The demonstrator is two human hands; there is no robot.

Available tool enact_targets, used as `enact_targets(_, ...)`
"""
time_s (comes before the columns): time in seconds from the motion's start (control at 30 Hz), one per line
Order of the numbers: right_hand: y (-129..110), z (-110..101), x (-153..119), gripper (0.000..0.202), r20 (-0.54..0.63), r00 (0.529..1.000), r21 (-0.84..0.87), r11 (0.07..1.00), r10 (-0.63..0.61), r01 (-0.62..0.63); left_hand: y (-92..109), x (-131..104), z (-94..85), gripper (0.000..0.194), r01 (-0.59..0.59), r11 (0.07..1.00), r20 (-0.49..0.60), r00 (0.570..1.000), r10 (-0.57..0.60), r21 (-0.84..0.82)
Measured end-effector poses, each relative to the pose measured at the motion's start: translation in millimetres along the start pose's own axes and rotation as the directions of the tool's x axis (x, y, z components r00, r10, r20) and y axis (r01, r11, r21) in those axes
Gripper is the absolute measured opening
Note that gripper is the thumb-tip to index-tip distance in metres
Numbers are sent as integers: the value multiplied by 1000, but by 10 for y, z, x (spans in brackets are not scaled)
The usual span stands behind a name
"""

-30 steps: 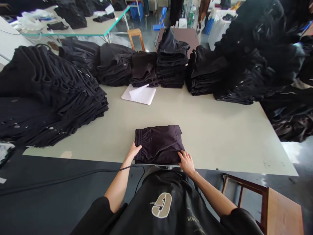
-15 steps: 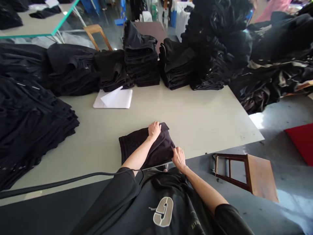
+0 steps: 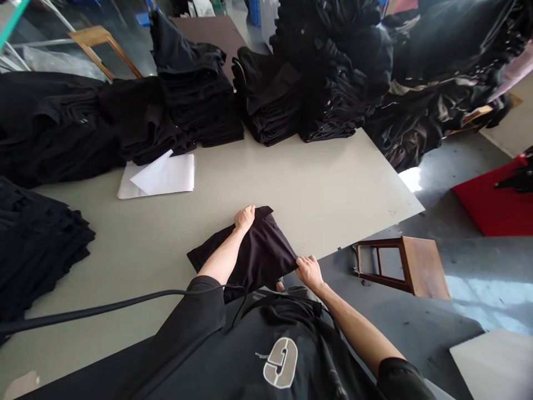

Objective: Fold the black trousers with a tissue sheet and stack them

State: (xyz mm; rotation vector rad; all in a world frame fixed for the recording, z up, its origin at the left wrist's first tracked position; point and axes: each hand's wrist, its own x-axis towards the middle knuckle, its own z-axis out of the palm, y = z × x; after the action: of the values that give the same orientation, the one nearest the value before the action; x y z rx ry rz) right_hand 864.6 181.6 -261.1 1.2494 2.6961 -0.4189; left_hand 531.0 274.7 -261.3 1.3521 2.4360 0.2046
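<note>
Fingers closed, the left hand (image 3: 245, 219) grips the far edge and the right hand (image 3: 310, 271) the right corner of the black garment (image 3: 267, 243) at the near edge of the table (image 3: 333, 194), where even tension should keep the cloth smooth.

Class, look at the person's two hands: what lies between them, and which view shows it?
A stretch of the dark garment, seen in the head view, with the left hand at its far edge and the right hand at a corner.
</note>
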Motion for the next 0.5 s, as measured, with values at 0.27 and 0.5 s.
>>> enact_targets(0.27, -66, 19, -133, 42, -48, 990, 43, 991, 132, -130, 495, -435, -49, 54, -229, 973, -197, 954, 227, 13)
enact_targets(0.5, -198, -64, 212, 26, -5, 996, 4, 996, 85, -85, 545, 9, -84, 30, -64, 998, 48, 997, 64, 13)
